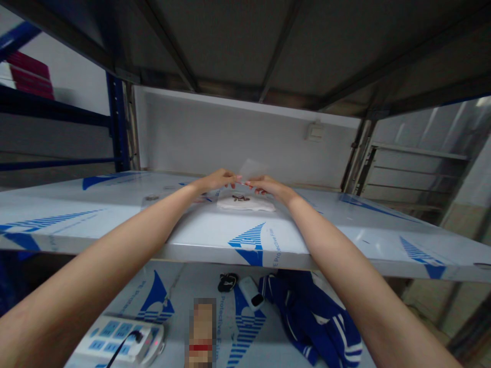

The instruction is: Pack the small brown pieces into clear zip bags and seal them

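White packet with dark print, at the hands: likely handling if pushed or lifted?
The white packet lies low and flat, so it's unlikely to roll or tip. It may slide: the shelf looks glossy. Probably floppy at the top, where thin clear film shows.

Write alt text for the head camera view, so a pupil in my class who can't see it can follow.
A person's left hand and right hand nearly meet over a shelf, apparently pinching clear film beside a white item with a dark print. On a lower surface lie a blue garment with white stripes and a white power strip.
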Available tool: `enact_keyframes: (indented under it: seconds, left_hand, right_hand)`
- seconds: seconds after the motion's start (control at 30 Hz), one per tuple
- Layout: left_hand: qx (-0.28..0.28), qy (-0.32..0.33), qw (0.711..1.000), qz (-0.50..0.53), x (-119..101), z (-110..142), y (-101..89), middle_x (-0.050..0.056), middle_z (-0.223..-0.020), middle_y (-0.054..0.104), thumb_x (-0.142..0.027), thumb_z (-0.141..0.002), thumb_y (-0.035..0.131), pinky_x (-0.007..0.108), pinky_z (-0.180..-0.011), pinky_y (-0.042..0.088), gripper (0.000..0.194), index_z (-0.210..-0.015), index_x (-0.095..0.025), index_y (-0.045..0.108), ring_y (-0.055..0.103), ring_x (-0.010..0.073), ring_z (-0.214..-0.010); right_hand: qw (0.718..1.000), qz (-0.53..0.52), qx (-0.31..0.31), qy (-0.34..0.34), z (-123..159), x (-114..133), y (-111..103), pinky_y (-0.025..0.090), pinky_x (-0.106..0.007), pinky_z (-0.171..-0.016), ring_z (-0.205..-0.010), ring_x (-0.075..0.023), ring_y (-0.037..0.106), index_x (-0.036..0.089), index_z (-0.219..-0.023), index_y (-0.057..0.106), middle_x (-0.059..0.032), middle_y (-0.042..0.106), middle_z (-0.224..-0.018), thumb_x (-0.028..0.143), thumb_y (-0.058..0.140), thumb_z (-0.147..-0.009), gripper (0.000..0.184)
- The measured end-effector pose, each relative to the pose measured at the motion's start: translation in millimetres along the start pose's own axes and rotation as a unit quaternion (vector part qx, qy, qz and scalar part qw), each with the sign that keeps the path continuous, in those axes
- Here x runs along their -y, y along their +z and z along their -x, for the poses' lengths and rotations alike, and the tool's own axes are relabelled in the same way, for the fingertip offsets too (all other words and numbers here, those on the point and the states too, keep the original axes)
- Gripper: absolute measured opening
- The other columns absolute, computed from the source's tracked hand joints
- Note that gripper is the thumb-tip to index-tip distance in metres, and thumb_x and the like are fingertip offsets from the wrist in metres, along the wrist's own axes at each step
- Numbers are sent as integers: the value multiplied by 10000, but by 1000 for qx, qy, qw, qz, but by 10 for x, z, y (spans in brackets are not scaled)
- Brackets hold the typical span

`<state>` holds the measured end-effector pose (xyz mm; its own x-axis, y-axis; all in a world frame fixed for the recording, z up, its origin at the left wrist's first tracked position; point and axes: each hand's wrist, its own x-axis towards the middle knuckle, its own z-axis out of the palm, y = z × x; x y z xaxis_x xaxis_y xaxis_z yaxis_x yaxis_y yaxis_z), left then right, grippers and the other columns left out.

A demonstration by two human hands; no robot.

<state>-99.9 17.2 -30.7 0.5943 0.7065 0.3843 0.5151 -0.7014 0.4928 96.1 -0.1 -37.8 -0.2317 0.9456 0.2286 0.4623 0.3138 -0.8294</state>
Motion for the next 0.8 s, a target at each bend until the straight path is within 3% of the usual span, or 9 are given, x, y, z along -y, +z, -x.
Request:
enact_keyframes:
  seconds: [0.1, 0.2, 0.33, 0.53, 0.7, 0.8]
  left_hand:
    - [6, -99, 987, -128, 62, 41, -245, 96, -771, 637, -500, -724, 513, 253, -677, 389, 389, -720, -134, 644, 545, 184, -714]
    - [71, -214, 935, -273, 170, 114, -496, 97, -688, 631, -451, -510, 714, 274, -699, 394, 321, -564, -150, 617, 566, 234, -738]
    - [150, -240, 918, -277, 274, 209, -615, 71, -617, 615, -391, -425, 761, 269, -632, 410, 297, -550, -157, 628, 551, 207, -626]
    - [192, -209, 927, -245, 420, 162, -551, 51, -478, 565, -317, -402, 751, 240, -556, 412, 199, -461, -173, 626, 492, 145, -487]
    - [179, -225, 937, -196, 455, 112, -546, 47, -411, 534, -168, -417, 660, 299, -561, 424, 57, -399, -184, 608, 486, 160, -458]
    - [159, -231, 937, -210, 368, 132, -525, 34, -390, 515, -118, -424, 595, 303, -565, 413, 98, -352, -179, 570, 482, 164, -457]
  right_hand:
    - [988, -72, -56, 124, -18, -40, -79, 226, -197, -407, -460, -58, 411, 147, -684, 584, -16, 598, -651, 276, 477, -863, 245]
    - [964, -125, -113, 205, -14, -69, -203, 195, -192, -375, -390, -52, 362, 149, -631, 503, 2, 540, -539, 238, 408, -893, 293]
    - [952, -155, -141, 225, 43, -87, -362, 168, -188, -350, -347, -57, 316, 166, -629, 440, 15, 465, -477, 236, 258, -931, 359]
    - [944, -191, -133, 235, 104, -91, -406, 157, -176, -341, -330, -62, 269, 168, -661, 418, 16, 414, -460, 280, 135, -942, 415]
    - [946, -178, -122, 243, 110, -107, -360, 210, -169, -343, -343, -76, 293, 164, -707, 450, 10, 410, -461, 408, 113, -934, 474]
    - [965, -129, -107, 202, 102, -164, -369, 269, -178, -358, -352, -80, 312, 162, -711, 467, 1, 429, -465, 472, 150, -918, 489]
